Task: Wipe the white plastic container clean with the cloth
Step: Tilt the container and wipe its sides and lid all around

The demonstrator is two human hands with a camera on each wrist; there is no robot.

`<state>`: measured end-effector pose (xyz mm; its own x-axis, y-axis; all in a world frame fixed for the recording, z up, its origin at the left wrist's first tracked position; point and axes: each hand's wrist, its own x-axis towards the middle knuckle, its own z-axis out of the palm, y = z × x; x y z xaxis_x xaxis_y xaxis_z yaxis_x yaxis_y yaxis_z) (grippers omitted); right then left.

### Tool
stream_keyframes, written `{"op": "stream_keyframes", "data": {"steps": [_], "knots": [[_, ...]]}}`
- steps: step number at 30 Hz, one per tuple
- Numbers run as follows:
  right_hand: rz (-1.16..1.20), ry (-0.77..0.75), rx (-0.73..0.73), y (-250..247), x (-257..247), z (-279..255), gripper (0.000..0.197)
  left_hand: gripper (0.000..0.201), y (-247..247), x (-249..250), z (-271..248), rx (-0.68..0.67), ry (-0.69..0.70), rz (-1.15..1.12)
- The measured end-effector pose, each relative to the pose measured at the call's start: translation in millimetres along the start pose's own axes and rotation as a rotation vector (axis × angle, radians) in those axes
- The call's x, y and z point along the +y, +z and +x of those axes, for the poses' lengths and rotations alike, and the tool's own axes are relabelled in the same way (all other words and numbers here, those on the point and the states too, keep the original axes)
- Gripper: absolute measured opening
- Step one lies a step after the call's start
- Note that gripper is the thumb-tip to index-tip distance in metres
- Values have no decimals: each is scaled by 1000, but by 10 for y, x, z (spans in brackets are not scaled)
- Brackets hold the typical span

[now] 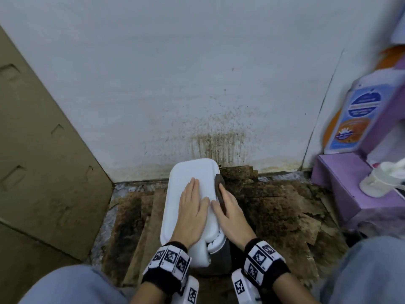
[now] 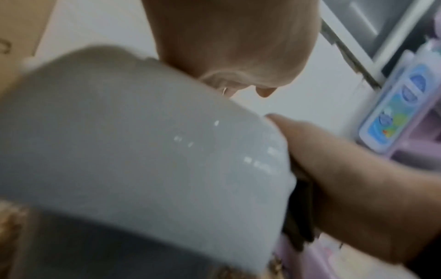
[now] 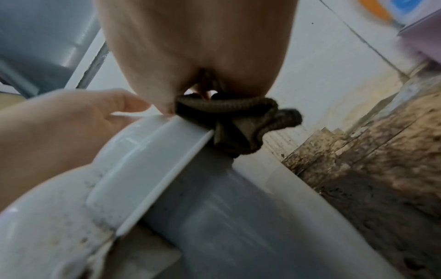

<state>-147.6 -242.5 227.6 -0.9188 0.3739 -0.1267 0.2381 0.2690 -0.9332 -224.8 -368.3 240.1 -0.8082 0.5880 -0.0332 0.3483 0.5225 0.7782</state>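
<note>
We press our left hand (image 1: 192,207) flat, fingers straight and together, while our right hand (image 1: 230,212) lies just beside it, fingers curled in a grip. Both wrists wear black bands (image 1: 166,263) with checkered markers.

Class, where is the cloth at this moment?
In the head view the cloth lies along the right edge of the white container, under the right hand, with the left hand flat on the lid beside it.

White container (image 1: 192,172), dark brown cloth (image 1: 219,189), purple box (image 1: 341,185)
</note>
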Motion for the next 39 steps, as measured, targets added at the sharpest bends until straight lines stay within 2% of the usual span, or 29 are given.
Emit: {"op": "stream_keyframes", "data": {"steps": [2,4,6,10,12,15,18,23,25,28,32,35,39], "knots": [[-16,23,-28,-73,17,-16,71,59,-53,62,-35,-18,-51,-237],[-33,45,-33,-138,34,-25,78,57,-138,86,-49,18,-84,-360],[-47,76,-30,-195,59,-21,86,55,-225,46,-53,83,-76,-323],[-78,140,-52,-310,116,8,99,55,-333,-187,-102,155,-99,2],[-82,152,-66,-353,120,9,103,66,-316,-260,-155,135,-231,48],[-89,156,-69,-364,112,-6,107,92,-224,-333,-200,59,-393,-107],[-74,165,-61,-349,107,-22,107,109,-113,-430,-187,43,-382,-193],[-29,146,-30,-365,86,-72,103,114,-76,-411,-165,46,-354,-219],[-7,142,-6,-366,91,-96,102,110,-87,-389,-174,35,-338,-225],[28,137,61,-347,116,-130,101,100,-125,-377,-156,26,-304,-229],[89,130,221,-196,104,-240,97,121,-280,-260,-86,-22,-268,-204],[132,134,367,31,139,-346,98,110,-408,-231,-9,-88,-219,-187],[114,158,400,216,213,-393,100,115,-440,-350,61,-139,-230,-84]]}}
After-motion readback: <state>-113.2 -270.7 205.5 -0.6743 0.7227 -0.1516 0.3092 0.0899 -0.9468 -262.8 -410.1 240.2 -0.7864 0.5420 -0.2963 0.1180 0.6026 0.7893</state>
